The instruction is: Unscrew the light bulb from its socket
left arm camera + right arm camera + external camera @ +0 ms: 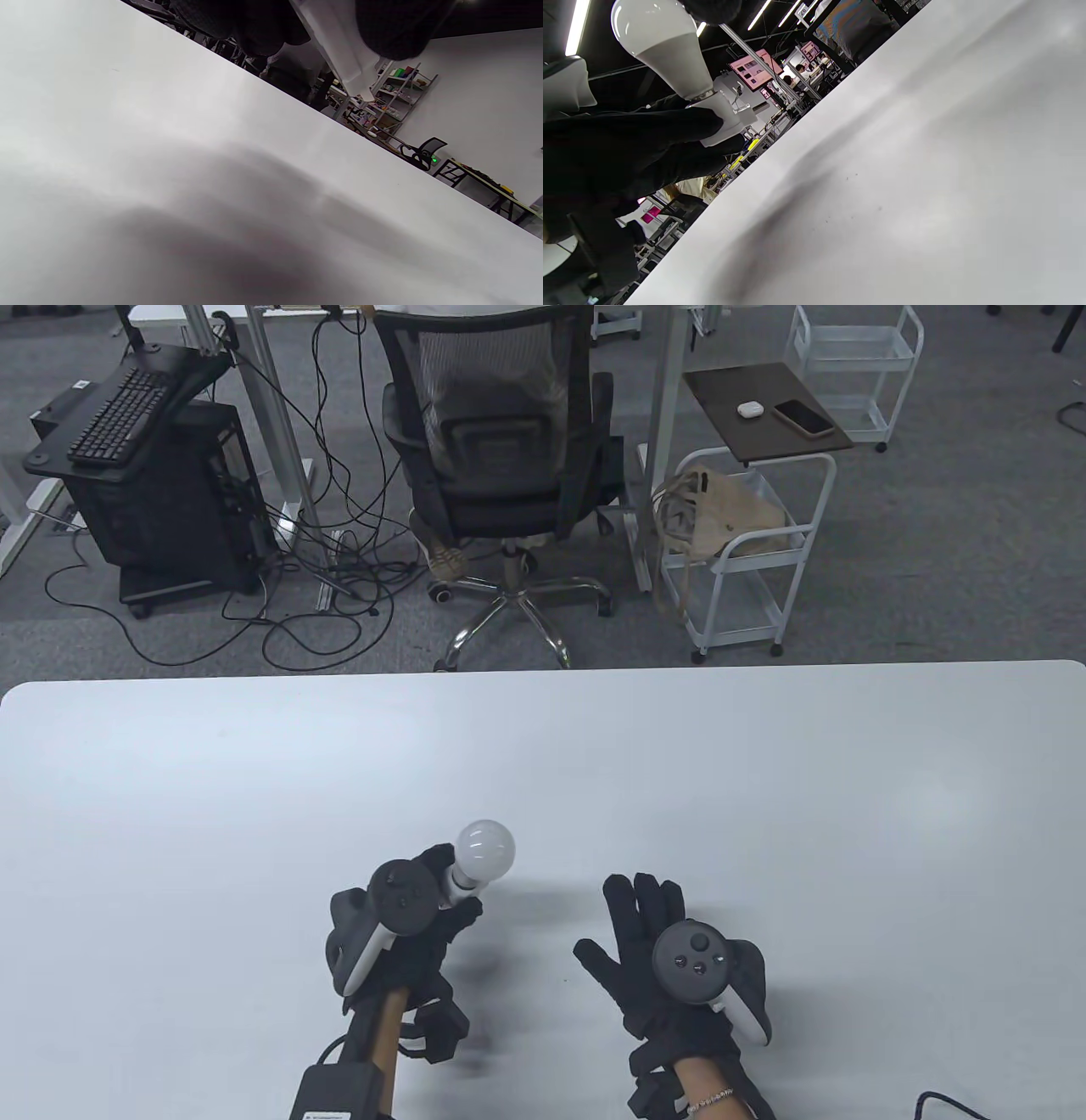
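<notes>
The left hand [407, 920] grips the white socket [456, 881] above the table [764, 780] with the light bulb [485, 848] seemingly fully seated in it, while the right hand [670, 959] hovers beside with fingers spread, holding nothing, so the unscrewing looks not yet begun.

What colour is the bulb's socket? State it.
White plastic socket, under the round white bulb; clearest in right wrist view.

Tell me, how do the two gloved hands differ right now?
The left hand grips the white socket, lifting the light bulb above the table; the right hand holds nothing. Left fingers curl; right fingers spread open. Both wear black gloves with trackers.
</notes>
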Available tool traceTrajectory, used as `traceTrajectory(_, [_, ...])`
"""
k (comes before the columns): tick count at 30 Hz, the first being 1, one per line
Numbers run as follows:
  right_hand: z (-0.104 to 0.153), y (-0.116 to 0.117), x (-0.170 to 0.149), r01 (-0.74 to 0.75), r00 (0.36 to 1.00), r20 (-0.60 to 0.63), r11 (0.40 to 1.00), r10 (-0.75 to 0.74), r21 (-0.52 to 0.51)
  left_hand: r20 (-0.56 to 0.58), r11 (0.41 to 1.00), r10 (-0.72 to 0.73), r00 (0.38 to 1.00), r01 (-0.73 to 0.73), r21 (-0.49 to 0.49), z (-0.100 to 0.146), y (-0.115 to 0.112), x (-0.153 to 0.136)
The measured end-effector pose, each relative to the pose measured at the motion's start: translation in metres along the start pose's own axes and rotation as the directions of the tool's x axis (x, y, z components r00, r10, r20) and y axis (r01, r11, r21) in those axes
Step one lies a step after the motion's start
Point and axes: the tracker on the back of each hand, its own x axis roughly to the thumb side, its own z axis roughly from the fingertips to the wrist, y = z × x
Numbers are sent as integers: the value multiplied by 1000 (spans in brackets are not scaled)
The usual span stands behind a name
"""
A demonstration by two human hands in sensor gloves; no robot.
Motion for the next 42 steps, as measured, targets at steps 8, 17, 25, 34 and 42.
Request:
traceTrajectory(8, [2,-9,-3,116,992,63,990,-111,-79,82,999,-44,996,45,-4,14,-30,22])
traceTrajectory(17, [0,-2,-7,333,938,109,942,-328,-32,172,995,-87,981,94,-32,25,-37,29])
traceTrajectory(25, [-1,-4,-15,364,931,64,928,-359,-77,240,994,-96,966,106,-26,30,-38,35])
traceTrajectory(34, [-1,-10,-27,320,943,-45,936,-330,-148,308,995,-93,947,101,-12,35,-41,44])
traceTrajectory(42, [-1,-16,-29,366,929,0,918,-370,-156,312,996,-53,949,72,-51,32,-40,43])
